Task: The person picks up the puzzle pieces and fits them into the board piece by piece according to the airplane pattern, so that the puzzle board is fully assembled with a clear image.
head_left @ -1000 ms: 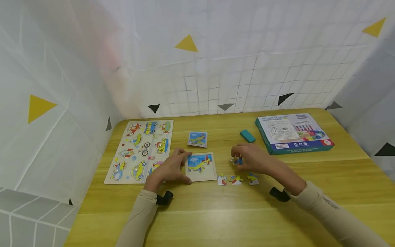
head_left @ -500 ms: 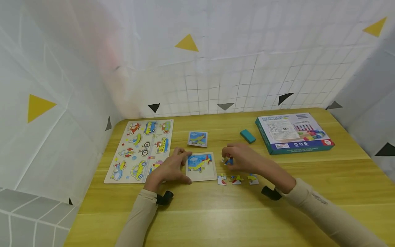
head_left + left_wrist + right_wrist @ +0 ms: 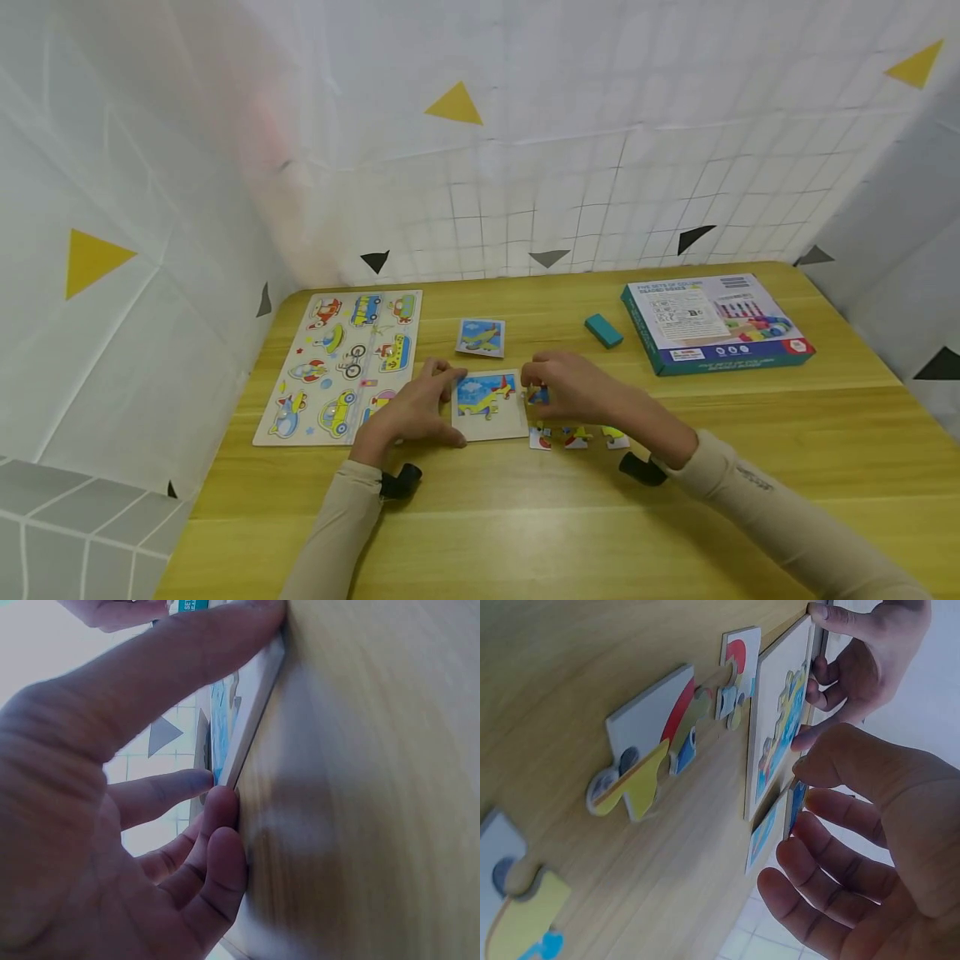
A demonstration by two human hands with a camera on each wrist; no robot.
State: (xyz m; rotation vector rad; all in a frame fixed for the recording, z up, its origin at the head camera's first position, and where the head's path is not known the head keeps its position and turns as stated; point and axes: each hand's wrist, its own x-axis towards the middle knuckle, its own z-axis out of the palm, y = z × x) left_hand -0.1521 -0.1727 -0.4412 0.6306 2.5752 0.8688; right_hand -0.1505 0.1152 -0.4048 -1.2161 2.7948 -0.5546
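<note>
The jigsaw tray (image 3: 502,430), a pale square wooden board partly filled with blue sky and a yellow-red airplane, lies flat on the table. My left hand (image 3: 422,407) holds its left side between thumb and fingers; in the left wrist view the fingertips touch the tray's edge (image 3: 246,736). Just off the tray's right edge, my right hand (image 3: 576,388) pinches a blue puzzle piece (image 3: 798,802) between thumb and fingers, partly hidden by them. Three loose pieces lie below that hand: one with a red curve (image 3: 539,440), a yellow-and-red one (image 3: 576,439) and a yellow one (image 3: 617,438).
Behind the tray lies a small airplane picture card (image 3: 481,338). A large vehicle puzzle board (image 3: 291,385) is at the left, partly behind my left hand. At the back right are a teal block (image 3: 603,331) and a flat bead-set box (image 3: 690,321). White sheeting (image 3: 540,167) hangs behind the table.
My right hand has moved left with the blue puzzle piece, from above the loose pieces to the tray's right edge. The left hand and the tray have stayed put.
</note>
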